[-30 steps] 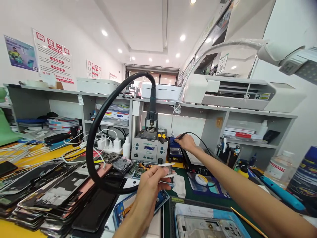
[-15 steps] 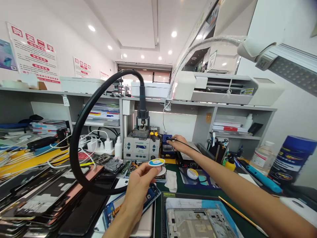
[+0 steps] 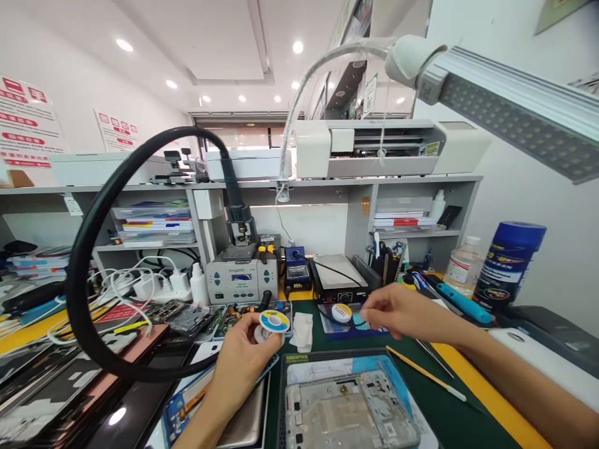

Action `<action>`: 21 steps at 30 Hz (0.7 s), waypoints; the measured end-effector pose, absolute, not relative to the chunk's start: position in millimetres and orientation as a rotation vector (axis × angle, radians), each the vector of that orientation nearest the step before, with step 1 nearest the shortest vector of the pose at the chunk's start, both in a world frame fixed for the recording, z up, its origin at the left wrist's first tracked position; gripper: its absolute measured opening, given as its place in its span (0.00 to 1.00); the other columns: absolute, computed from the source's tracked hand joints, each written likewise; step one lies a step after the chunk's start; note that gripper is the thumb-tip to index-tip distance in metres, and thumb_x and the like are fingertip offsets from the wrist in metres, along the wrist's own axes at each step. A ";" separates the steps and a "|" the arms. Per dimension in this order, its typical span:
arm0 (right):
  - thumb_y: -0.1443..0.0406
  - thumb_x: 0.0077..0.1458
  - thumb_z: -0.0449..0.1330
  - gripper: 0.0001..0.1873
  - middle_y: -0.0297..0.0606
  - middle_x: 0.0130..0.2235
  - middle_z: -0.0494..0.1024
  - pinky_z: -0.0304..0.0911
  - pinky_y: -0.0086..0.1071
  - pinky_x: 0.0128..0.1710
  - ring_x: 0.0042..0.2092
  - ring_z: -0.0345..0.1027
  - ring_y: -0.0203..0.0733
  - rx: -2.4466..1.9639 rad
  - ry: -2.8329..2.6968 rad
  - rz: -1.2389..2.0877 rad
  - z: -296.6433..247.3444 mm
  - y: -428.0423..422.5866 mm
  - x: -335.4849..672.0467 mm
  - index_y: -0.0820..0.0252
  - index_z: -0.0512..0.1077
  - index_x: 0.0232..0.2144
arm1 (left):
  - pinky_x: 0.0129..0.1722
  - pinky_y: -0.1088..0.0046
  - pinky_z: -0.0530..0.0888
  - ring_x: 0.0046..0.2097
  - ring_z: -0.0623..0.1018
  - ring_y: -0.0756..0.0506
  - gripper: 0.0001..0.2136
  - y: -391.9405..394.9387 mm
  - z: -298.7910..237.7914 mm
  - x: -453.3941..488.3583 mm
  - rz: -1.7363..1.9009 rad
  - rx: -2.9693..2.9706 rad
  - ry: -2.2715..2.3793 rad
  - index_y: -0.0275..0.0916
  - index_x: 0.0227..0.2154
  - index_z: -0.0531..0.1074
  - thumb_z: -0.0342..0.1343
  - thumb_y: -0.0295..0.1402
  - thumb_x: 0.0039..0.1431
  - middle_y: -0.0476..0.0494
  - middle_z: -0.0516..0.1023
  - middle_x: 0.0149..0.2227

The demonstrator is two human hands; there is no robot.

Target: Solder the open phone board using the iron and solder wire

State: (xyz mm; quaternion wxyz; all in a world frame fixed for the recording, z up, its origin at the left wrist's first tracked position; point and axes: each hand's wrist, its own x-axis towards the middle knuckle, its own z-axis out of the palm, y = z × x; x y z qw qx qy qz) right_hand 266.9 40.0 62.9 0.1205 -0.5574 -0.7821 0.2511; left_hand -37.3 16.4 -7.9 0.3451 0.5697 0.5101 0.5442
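My left hand pinches a small spool with a white, blue and yellow label between thumb and fingers. Below it lie a blue-framed phone part and a pale gold phone back. My right hand hovers with loosely bent fingers and nothing visible in them. It is nearest to a white round tin on a blue mat. At the back, a soldering iron holder sits on a small dark station, with a black cable running from it. A worn metal phone frame lies on the work pad in front.
A grey hot-air station stands behind, its thick black hose looping over the left side. Stacked phone parts crowd the left. A swab stick, tweezers and a blue can are on the right. An LED lamp overhangs.
My right hand has left the iron holder and come back toward me, to the right. My left hand still holds the spool, a little lower. The view has shifted right.
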 end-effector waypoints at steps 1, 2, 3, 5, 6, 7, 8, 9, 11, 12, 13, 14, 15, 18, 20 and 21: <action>0.55 0.69 0.60 0.16 0.32 0.34 0.79 0.73 0.34 0.32 0.29 0.74 0.36 -1.668 -2.298 0.706 61.2 34.8 283.1 0.62 0.76 0.39 | 0.38 0.69 0.72 0.36 0.77 0.41 0.14 16.7 -7.3 -34.9 1.389 1.528 1.360 0.38 0.35 0.78 0.66 0.42 0.50 0.45 0.82 0.33; 0.55 0.69 0.60 0.15 0.31 0.33 0.79 0.73 0.34 0.32 0.29 0.74 0.36 -1.708 -2.312 0.694 58.6 30.8 297.3 0.62 0.76 0.39 | 0.38 0.69 0.71 0.35 0.76 0.41 0.14 16.9 -5.7 -32.0 1.369 1.578 1.401 0.38 0.33 0.77 0.66 0.43 0.49 0.45 0.81 0.32; 0.56 0.68 0.61 0.14 0.32 0.34 0.80 0.74 0.35 0.33 0.30 0.75 0.37 -1.745 -2.327 0.682 55.2 27.8 309.2 0.62 0.77 0.39 | 0.38 0.68 0.70 0.35 0.75 0.41 0.14 17.2 -3.3 -28.8 1.349 1.630 1.446 0.39 0.32 0.77 0.66 0.44 0.48 0.45 0.79 0.32; 0.58 0.68 0.62 0.12 0.34 0.37 0.81 0.75 0.37 0.37 0.35 0.77 0.39 -1.815 -2.356 0.659 46.2 23.9 325.3 0.61 0.77 0.39 | 0.39 0.67 0.68 0.37 0.74 0.40 0.15 18.7 3.2 -21.7 1.298 1.736 1.532 0.38 0.30 0.77 0.67 0.45 0.46 0.44 0.77 0.33; 0.58 0.67 0.63 0.11 0.35 0.39 0.81 0.75 0.38 0.39 0.37 0.77 0.41 -1.852 -2.371 0.647 40.9 22.7 329.9 0.61 0.77 0.40 | 0.40 0.66 0.68 0.38 0.73 0.39 0.15 20.2 6.6 -18.1 1.258 1.786 1.567 0.38 0.29 0.78 0.66 0.46 0.46 0.44 0.76 0.34; 0.59 0.66 0.63 0.10 0.35 0.41 0.81 0.75 0.39 0.40 0.39 0.78 0.42 -1.893 -2.384 0.635 35.3 22.0 332.8 0.61 0.77 0.40 | 0.42 0.66 0.67 0.39 0.74 0.38 0.16 22.2 9.5 -14.7 1.208 1.833 1.593 0.38 0.29 0.79 0.66 0.47 0.47 0.43 0.76 0.35; 0.60 0.66 0.64 0.09 0.36 0.42 0.81 0.75 0.40 0.42 0.41 0.78 0.43 -1.934 -2.396 0.621 29.7 21.3 334.3 0.60 0.77 0.41 | 0.43 0.65 0.68 0.41 0.74 0.37 0.16 24.9 11.7 -11.4 1.149 1.876 1.615 0.38 0.30 0.80 0.65 0.47 0.48 0.43 0.76 0.36; 0.60 0.66 0.64 0.09 0.37 0.44 0.81 0.75 0.41 0.43 0.42 0.78 0.43 -1.970 -2.407 0.608 24.4 20.7 334.8 0.60 0.77 0.42 | 0.44 0.65 0.68 0.42 0.74 0.37 0.16 28.2 12.9 -8.5 1.090 1.910 1.638 0.38 0.32 0.81 0.64 0.47 0.49 0.43 0.75 0.37; 0.60 0.66 0.64 0.11 0.39 0.47 0.81 0.75 0.43 0.45 0.45 0.77 0.45 -2.010 -2.425 0.587 15.3 19.1 334.4 0.61 0.77 0.45 | 0.45 0.65 0.68 0.44 0.75 0.36 0.16 35.8 12.0 -3.5 0.975 1.968 1.678 0.39 0.36 0.83 0.62 0.46 0.51 0.44 0.74 0.38; 0.60 0.66 0.64 0.12 0.39 0.48 0.80 0.75 0.44 0.45 0.46 0.77 0.46 -2.014 -2.430 0.581 11.9 18.2 334.2 0.61 0.76 0.46 | 0.45 0.65 0.68 0.44 0.75 0.37 0.16 39.6 10.3 -1.2 0.924 1.991 1.699 0.40 0.37 0.83 0.61 0.45 0.52 0.44 0.74 0.38; 0.59 0.66 0.64 0.12 0.40 0.49 0.80 0.75 0.44 0.46 0.46 0.77 0.46 -2.010 -2.437 0.582 9.3 17.4 334.3 0.61 0.76 0.47 | 0.45 0.65 0.68 0.43 0.75 0.38 0.16 43.0 7.9 1.1 0.877 2.013 1.720 0.40 0.39 0.83 0.61 0.44 0.53 0.45 0.73 0.37; 0.59 0.66 0.64 0.12 0.39 0.49 0.80 0.75 0.44 0.45 0.46 0.77 0.46 -2.003 -2.441 0.587 7.7 17.0 334.9 0.61 0.76 0.48 | 0.43 0.65 0.68 0.41 0.75 0.39 0.15 45.9 5.2 3.4 0.830 2.035 1.740 0.40 0.39 0.83 0.61 0.44 0.55 0.47 0.72 0.35; 0.59 0.67 0.63 0.12 0.39 0.48 0.80 0.75 0.43 0.45 0.45 0.77 0.46 -1.996 -2.442 0.591 6.8 16.9 336.3 0.61 0.76 0.47 | 0.42 0.65 0.68 0.39 0.75 0.40 0.14 48.1 2.4 5.9 0.784 2.056 1.756 0.40 0.39 0.83 0.60 0.43 0.56 0.48 0.71 0.33; 0.59 0.67 0.63 0.12 0.38 0.46 0.81 0.75 0.42 0.43 0.43 0.78 0.44 -1.984 -2.395 0.568 7.1 20.6 344.9 0.61 0.77 0.45 | 0.38 0.66 0.70 0.34 0.73 0.45 0.10 50.7 -5.1 12.8 0.657 2.102 1.796 0.38 0.37 0.80 0.61 0.40 0.61 0.51 0.71 0.29; 0.58 0.67 0.62 0.13 0.39 0.47 0.81 0.75 0.44 0.45 0.45 0.78 0.46 -2.003 -2.310 0.502 7.0 25.4 352.5 0.61 0.76 0.47 | 0.40 0.66 0.73 0.35 0.75 0.46 0.10 50.6 -8.5 16.5 0.592 2.126 1.812 0.36 0.36 0.77 0.61 0.39 0.64 0.50 0.74 0.32; 0.58 0.67 0.62 0.13 0.40 0.49 0.80 0.75 0.45 0.46 0.46 0.77 0.47 -2.022 -2.259 0.468 6.2 28.0 355.9 0.61 0.76 0.48 | 0.41 0.65 0.74 0.36 0.76 0.46 0.10 50.3 -9.5 18.1 0.568 2.139 1.819 0.36 0.36 0.76 0.61 0.39 0.65 0.49 0.76 0.33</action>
